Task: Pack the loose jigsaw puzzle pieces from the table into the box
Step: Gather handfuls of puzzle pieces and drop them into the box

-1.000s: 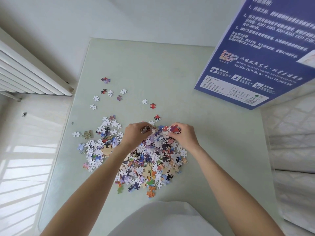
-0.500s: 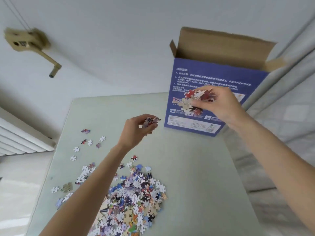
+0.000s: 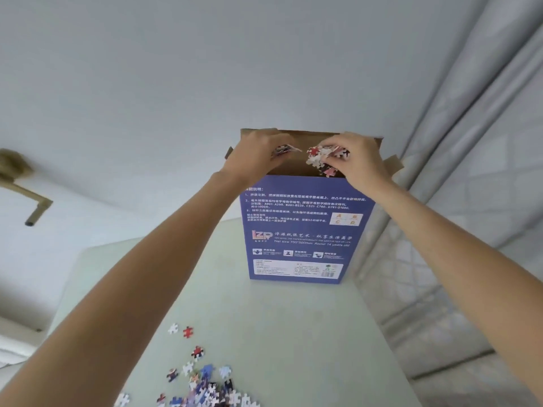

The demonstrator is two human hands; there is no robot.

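A tall blue box (image 3: 302, 230) with white print stands upright at the far side of the table, its brown flaps open at the top. Both hands are raised over that opening. My left hand (image 3: 255, 155) pinches a few dark puzzle pieces (image 3: 283, 149). My right hand (image 3: 357, 161) grips a bigger handful of white and red pieces (image 3: 321, 157), some hanging down at the box's rim. A pile of loose pieces (image 3: 202, 386) lies on the pale green table (image 3: 293, 333) near the bottom edge, with single pieces (image 3: 180, 330) scattered beyond it.
A grey curtain (image 3: 458, 142) hangs close to the right of the box and table. A brown wall fitting (image 3: 20, 183) sticks out at the left. A white radiator (image 3: 11, 345) shows at the lower left edge.
Both hands lifted handfuls of pieces off the pile and carried them up to the box's open top. The view tilted upward with them, so the pile dropped to the frame's bottom.
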